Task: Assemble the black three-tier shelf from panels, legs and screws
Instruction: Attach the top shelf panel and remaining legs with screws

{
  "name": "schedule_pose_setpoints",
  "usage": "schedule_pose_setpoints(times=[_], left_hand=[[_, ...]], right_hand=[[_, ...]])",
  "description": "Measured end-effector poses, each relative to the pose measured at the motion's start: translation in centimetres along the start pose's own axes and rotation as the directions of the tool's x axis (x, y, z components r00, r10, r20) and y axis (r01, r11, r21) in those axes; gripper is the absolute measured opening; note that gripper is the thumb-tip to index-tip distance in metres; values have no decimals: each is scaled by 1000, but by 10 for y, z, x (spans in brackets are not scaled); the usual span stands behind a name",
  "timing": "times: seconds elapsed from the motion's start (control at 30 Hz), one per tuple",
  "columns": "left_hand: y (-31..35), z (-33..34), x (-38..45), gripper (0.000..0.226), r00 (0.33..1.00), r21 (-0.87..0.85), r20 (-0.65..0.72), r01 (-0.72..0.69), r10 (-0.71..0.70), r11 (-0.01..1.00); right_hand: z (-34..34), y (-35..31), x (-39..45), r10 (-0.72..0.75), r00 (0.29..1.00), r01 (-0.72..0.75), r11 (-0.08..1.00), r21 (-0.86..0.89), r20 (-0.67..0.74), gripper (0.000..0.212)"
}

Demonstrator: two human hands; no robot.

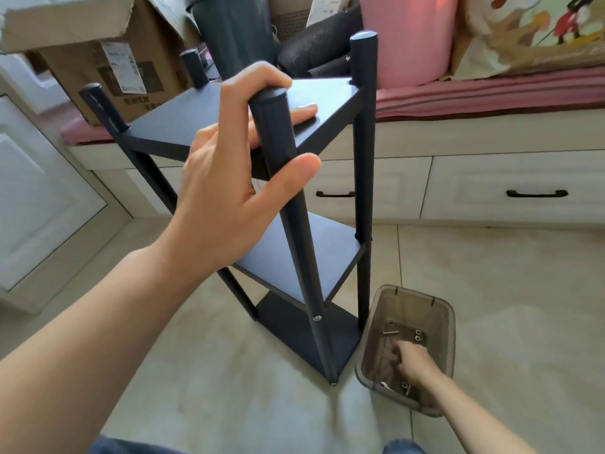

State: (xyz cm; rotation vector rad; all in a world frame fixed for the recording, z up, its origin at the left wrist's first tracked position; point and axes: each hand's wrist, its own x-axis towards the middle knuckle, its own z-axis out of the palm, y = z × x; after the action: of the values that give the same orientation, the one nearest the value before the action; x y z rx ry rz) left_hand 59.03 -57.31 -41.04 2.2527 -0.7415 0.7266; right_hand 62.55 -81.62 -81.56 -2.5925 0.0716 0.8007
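The black three-tier shelf (pixel 330 99) stands upright on the tiled floor, with three panels fixed between dark round legs. My left hand (pixel 235 165) grips the top of the nearest leg (pixel 294 224), thumb on one side and fingers curled round onto the top panel. A silver screw head (pixel 317 318) shows low on that leg. My right hand (pixel 411 363) reaches down into a smoky translucent plastic bin (pixel 370 355) beside the shelf's foot, its fingers among several loose screws and nuts (pixel 417 335). Whether those fingers hold anything is hidden.
White drawers with black handles (pixel 537 193) and a pink-cushioned bench (pixel 491 93) stand right behind the shelf. A cardboard box (pixel 108 70), a dark bin (pixel 235 27) and a pink cylinder (pixel 412 40) sit on the bench. A white cabinet door (pixel 42 198) is to the left.
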Motion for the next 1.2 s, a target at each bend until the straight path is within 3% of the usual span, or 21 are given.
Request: schedule_pose_setpoints(times=[0.07, 0.13, 0.57, 0.77, 0.93, 1.07, 1.13, 1.2], left_hand=[[1, 0, 0, 48, 1000, 6, 0, 13, -13, 1000], [2, 1, 0, 47, 1000, 12, 4, 26, -26, 1000], [-2, 2, 3, 48, 1000, 3, 5, 18, -18, 1000], [-4, 2, 4, 50, 1000, -5, 17, 5, -5, 1000], [-4, 4, 4, 49, 999, 3, 33, 40, -40, 999], [0, 3, 4, 51, 997, -5, 48, 68, -68, 998], [2, 2, 5, 51, 994, 14, 59, 87, -87, 996], [2, 1, 5, 52, 994, 24, 66, 90, -92, 996]], right_hand=[[2, 9, -4, 13, 1000, -10, 992, -127, 18, 27], [4, 11, -6, 0, 998, 13, 974, -224, 58, 29], [14, 14, 5, -53, 998, 68, 897, -438, 46, 43], [14, 14, 6, -78, 994, 104, 895, -434, 78, 38], [-1, 2, 5, -22, 997, 43, 949, -314, 71, 39], [-34, -20, -10, -93, 986, 81, 992, -95, -137, 25], [-55, -35, -26, -180, 906, 240, 964, 116, -383, 29], [-80, -61, -51, -185, 776, 441, 842, 309, -603, 36]])
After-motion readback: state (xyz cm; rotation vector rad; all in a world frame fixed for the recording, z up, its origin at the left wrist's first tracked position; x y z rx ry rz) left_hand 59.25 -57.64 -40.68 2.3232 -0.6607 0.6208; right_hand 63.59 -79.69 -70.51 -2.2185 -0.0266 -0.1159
